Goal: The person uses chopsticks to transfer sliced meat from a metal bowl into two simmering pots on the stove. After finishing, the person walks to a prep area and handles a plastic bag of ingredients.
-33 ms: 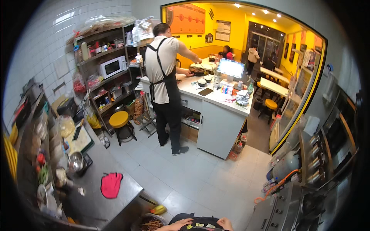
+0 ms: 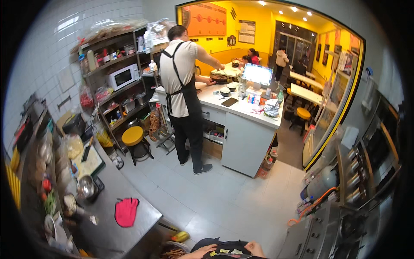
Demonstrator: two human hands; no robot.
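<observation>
At the lower edge, my left hand (image 2: 202,251) lies against the dark apron (image 2: 224,246) at my waist, its fingers stretched out. My right hand (image 2: 254,248) is at the apron's other side with fingers curled in; what they grip, if anything, is hidden. Light and yellowish patches show on the apron between the hands. Beyond the left hand, a red cloth mitt (image 2: 126,212) lies apart from it on the steel worktable (image 2: 148,216).
A co-worker (image 2: 183,82) stands at the white counter (image 2: 243,144), one hand at a dark pan (image 2: 219,78). A yellow stool (image 2: 133,136) stands by the shelf rack. Left, a metal bowl (image 2: 86,186) sits on the worktable. Right is a stove (image 2: 308,237) with an orange hose (image 2: 317,203).
The whole view has shifted slightly. My hands keep nearly the same pose at my waist, and the co-worker is in the same place.
</observation>
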